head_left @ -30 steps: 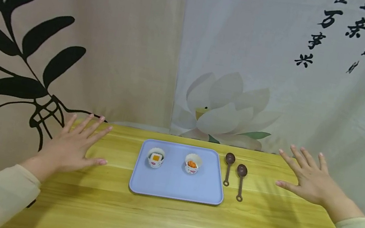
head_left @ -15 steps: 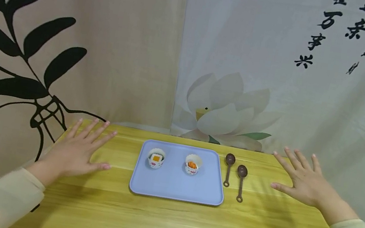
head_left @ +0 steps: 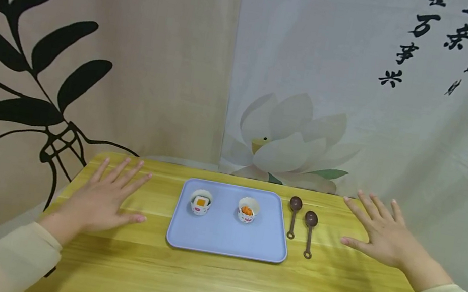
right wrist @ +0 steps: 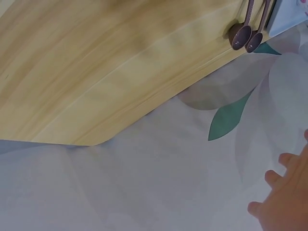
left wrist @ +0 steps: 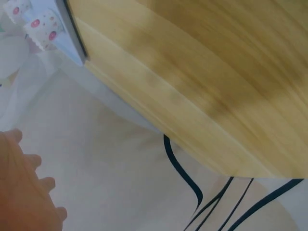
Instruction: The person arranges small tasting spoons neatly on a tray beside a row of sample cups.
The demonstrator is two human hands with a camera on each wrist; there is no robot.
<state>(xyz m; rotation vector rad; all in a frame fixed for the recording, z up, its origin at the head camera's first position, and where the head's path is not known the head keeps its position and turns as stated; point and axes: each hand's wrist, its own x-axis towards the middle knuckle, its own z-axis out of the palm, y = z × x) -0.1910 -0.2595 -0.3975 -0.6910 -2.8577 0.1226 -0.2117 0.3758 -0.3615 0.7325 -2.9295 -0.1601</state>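
Drifted inward since a second ago: left hand (head_left: pixel 103 199) shifted a little toward 3 o'clock, right hand (head_left: pixel 378 233) a little toward 9 o'clock, both closer to the tray. Tray, cups and spoons unmoved.

Left hand palm down over the yellow wooden worktop (head_left: pixel 212 285), at 9 o'clock from the blue tray (head_left: pixel 224 239), fingers (head_left: pixel 128 175) straight and spread, released, gripping nothing; thumb pointing at the tray's near left corner, apart from it. Cannot tell whether touching the wood or held just above it.

Right hand likewise flat and spread at 3 o'clock from the tray, fingers (head_left: pixel 367 203) released, empty. Nearest to it: two dark brown spoons, apart from the thumb tip.

Brown spoons lying side by side just beside the tray's right edge, bowls toward 12 o'clock, ringed handles toward 6 o'clock: left spoon (head_left: pixel 293 216), right spoon (head_left: pixel 308 232) set a little nearer. Seen also from the right wrist (right wrist: pixel 246 30).

On the tray's far half, two small white patterned paper cups, well apart: left cup (head_left: pixel 200 202) with an orange cube inside, right cup (head_left: pixel 248 209) with orange-red pieces. Behind, printed cloth with black leaves, a lotus and calligraphy.
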